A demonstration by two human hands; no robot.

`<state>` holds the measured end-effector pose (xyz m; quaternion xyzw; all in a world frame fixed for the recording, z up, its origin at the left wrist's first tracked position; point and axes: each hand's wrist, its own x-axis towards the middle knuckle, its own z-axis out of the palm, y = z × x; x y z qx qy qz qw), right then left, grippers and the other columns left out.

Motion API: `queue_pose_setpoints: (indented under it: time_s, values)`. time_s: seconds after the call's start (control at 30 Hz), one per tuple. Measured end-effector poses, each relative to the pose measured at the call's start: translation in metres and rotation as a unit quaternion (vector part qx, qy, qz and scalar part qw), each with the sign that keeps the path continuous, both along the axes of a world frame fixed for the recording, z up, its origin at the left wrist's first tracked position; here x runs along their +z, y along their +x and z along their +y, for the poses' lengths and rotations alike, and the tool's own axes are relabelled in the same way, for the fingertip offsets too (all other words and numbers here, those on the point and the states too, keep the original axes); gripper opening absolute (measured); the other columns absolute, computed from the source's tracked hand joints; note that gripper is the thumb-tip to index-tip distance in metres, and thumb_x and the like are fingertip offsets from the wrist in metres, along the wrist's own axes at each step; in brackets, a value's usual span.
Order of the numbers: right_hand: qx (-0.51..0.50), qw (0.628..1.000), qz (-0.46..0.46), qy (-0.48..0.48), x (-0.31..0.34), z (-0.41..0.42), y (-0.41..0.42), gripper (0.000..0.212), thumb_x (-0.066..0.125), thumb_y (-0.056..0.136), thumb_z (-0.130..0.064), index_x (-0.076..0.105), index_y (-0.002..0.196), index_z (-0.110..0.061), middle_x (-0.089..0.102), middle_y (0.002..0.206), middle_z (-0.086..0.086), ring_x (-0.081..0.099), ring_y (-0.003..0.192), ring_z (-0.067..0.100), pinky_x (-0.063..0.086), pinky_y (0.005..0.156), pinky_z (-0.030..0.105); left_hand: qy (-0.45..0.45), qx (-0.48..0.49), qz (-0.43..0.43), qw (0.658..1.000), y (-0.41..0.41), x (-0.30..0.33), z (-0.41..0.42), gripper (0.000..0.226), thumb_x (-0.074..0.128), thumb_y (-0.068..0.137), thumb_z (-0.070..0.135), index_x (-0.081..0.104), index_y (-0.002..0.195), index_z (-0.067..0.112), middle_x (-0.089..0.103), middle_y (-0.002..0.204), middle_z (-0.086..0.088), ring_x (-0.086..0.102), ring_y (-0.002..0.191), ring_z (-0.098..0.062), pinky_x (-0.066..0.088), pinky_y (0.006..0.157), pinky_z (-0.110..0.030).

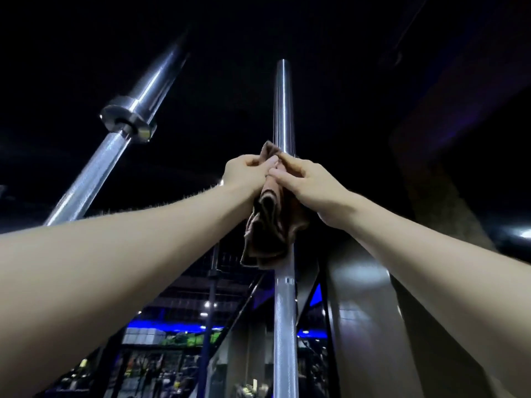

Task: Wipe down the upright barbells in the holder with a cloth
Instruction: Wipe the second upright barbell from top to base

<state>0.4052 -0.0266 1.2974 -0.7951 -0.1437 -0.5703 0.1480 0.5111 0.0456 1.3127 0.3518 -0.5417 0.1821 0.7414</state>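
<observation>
While both hands, left hand [248, 173] and right hand [309, 186], clamped a brown cloth [268, 225] around the upright barbell [284, 311] overhead, a second barbell [115, 156] stood untouched to their left, seemingly awaiting wiping.

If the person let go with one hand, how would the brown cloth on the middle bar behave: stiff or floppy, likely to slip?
Probably floppy: the cloth hangs in loose folds below both hands. It seems light, since the left hand and right hand pinch it with fingertips only. It might slide, because the bar looks smooth and shiny above the grip.
</observation>
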Motion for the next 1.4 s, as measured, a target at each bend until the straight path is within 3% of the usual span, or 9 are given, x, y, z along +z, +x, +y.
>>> queue_pose_setpoints:
  time_s: [0.13,0.3,0.43,0.6,0.73,0.87,1.0,1.17,1.4]
  values:
    - [0.008,0.998,0.003,0.061,0.01,0.016,-0.013,0.051,0.071,0.083,-0.037,0.056,0.131,-0.029,0.068,0.114,-0.006,0.066,0.102,0.009,0.052,0.094,0.03,0.031,-0.129,0.0,0.991,-0.016,0.001,0.01,0.018,0.057,0.094,0.025,0.068,0.089,0.011,0.069,0.087,-0.006,0.065,0.079,-0.018,0.052,0.07,-0.027]
    - [-0.091,0.992,-0.074,0.043,0.016,0.021,-0.026,0.035,0.08,0.075,-0.018,0.069,0.108,-0.015,0.073,0.097,0.005,0.07,0.092,0.021,0.054,0.09,0.039,0.102,-0.278,0.002,0.955,-0.026,0.001,0.019,0.04,0.039,0.1,0.041,0.064,0.092,0.011,0.066,0.087,-0.002,0.062,0.071,-0.013,0.051,0.064,-0.022]
    - [-0.26,0.957,-0.117,-0.05,0.024,0.021,-0.025,0.037,0.078,0.074,-0.015,0.069,0.108,-0.025,0.068,0.096,-0.006,0.063,0.092,0.011,0.05,0.084,0.026,0.122,-0.129,-0.076,0.981,-0.018,-0.001,0.027,0.023,0.053,0.095,0.029,0.067,0.102,0.011,0.065,0.097,-0.005,0.056,0.082,-0.015,0.044,0.067,-0.023]
    - [-0.381,0.903,-0.163,-0.114,0.028,0.011,-0.018,0.048,0.071,0.08,-0.02,0.06,0.122,-0.041,0.048,0.107,-0.014,0.048,0.093,0.009,0.038,0.074,0.026,0.088,0.067,-0.034,0.993,0.024,-0.013,0.015,0.01,0.061,0.088,0.011,0.066,0.095,0.015,0.057,0.076,-0.002,0.049,0.072,-0.015,0.037,0.058,-0.021]
    - [-0.407,0.877,-0.194,-0.165,0.031,0.005,0.002,0.038,0.064,0.086,-0.024,0.058,0.122,-0.033,0.044,0.122,-0.006,0.046,0.108,0.018,0.039,0.071,0.028,0.233,0.03,-0.013,0.972,0.043,-0.032,-0.006,0.042,0.064,0.09,0.03,0.053,0.126,0.012,0.06,0.12,-0.005,0.055,0.113,-0.019,0.043,0.086,-0.028]
    - [-0.477,0.829,-0.203,-0.211,0.028,-0.002,0.02,0.031,0.055,0.093,-0.029,0.053,0.124,-0.03,0.037,0.129,-0.004,0.039,0.111,0.022,0.036,0.064,0.03,0.333,-0.077,-0.06,0.938,0.043,-0.047,-0.018,0.03,0.052,0.097,0.029,0.055,0.121,0.01,0.063,0.111,-0.001,0.059,0.101,-0.017,0.04,0.105,-0.041]
    - [-0.492,0.809,-0.198,-0.253,0.019,0.002,0.017,0.033,0.056,0.093,-0.028,0.054,0.126,-0.03,0.043,0.13,-0.007,0.041,0.111,0.022,0.039,0.067,0.03,0.301,-0.171,-0.05,0.937,0.042,-0.052,-0.024,0.011,0.05,0.098,0.018,0.057,0.104,0.011,0.065,0.096,-0.007,0.061,0.081,-0.017,0.05,0.086,-0.035]
    - [-0.58,0.714,-0.118,-0.375,0.015,0.012,0.031,0.03,0.05,0.096,-0.03,0.053,0.126,-0.036,0.046,0.131,-0.016,0.044,0.111,0.018,0.034,0.062,0.028,0.271,-0.205,-0.04,0.94,0.047,-0.052,-0.026,0.007,0.057,0.092,0.005,0.058,0.085,0.009,0.062,0.074,-0.009,0.061,0.058,-0.014,0.054,0.05,-0.025]
    - [-0.629,0.722,-0.037,-0.285,0.012,0.023,0.042,0.032,0.054,0.094,-0.039,0.056,0.124,-0.029,0.039,0.13,-0.009,0.034,0.117,0.023,0.037,0.065,0.034,0.234,-0.202,-0.007,0.951,0.052,-0.048,-0.03,0.014,0.068,0.081,-0.003,0.06,0.09,0.004,0.057,0.06,-0.01,0.054,0.038,-0.014,0.053,0.043,-0.027]
